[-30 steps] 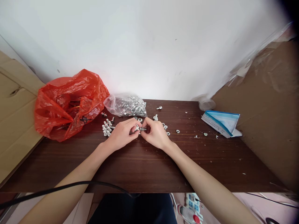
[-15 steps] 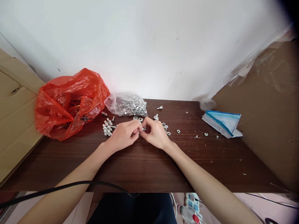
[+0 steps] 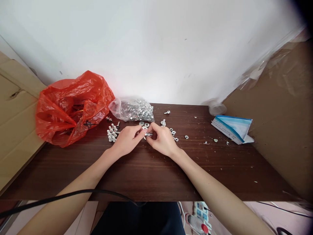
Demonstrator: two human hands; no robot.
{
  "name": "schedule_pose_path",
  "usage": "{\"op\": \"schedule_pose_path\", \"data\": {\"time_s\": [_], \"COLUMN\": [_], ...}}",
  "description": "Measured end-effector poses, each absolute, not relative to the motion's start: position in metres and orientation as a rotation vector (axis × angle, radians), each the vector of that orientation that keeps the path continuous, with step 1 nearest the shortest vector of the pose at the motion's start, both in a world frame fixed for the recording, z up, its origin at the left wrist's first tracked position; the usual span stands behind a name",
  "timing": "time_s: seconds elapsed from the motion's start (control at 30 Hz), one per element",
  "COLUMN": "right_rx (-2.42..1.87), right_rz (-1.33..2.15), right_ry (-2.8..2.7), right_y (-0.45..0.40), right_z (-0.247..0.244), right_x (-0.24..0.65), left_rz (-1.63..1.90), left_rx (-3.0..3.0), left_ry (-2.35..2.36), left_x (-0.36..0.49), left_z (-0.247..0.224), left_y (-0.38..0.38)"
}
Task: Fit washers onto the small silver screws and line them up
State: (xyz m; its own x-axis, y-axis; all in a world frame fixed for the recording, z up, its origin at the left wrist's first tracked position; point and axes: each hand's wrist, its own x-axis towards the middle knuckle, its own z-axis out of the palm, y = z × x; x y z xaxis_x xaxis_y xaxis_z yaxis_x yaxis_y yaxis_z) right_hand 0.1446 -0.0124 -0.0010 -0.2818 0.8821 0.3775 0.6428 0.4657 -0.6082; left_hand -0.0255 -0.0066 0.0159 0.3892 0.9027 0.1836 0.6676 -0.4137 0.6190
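Observation:
Over the middle of the dark table, a small silver bolt (image 3: 149, 134) lies sideways between my two hands. The fingertips and thumb of my left hand (image 3: 127, 140) are closed at its left end. My right hand (image 3: 163, 138) curls its thumb and forefinger around the right end, leaving a gap in which part of the shank shows. Just beyond the fingers are flat washers (image 3: 146, 125). Beside my left hand stands a cluster of white-ended bolts (image 3: 111, 133). Several nuts (image 3: 173, 133) lie right of my right hand, and another bolt (image 3: 163, 122) with a washer sits behind it.
A red plastic bag (image 3: 73, 111) stands at the left, next to a clear bag of hardware (image 3: 137, 111) by the wall. At the right are a blue-and-white packet (image 3: 232, 129) and a clear round container (image 3: 217, 108). A black cable (image 3: 97, 191) crosses in front of my left forearm.
The left fingers have shifted slightly left and turned, so more of the bolt shows between the hands. My right hand has stayed nearly in place.

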Motion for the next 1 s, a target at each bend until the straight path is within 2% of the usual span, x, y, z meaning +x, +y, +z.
{"op": "schedule_pose_path", "data": {"time_s": [1.0], "right_rx": [-1.291], "right_rz": [0.427], "right_ry": [-2.007], "right_y": [-0.0098], "right_z": [-0.003], "right_x": [0.1469], "left_rz": [0.745], "left_rx": [2.286], "left_ry": [1.091], "left_x": [-0.0301], "left_z": [0.0122], "left_y": [-0.0021]}}
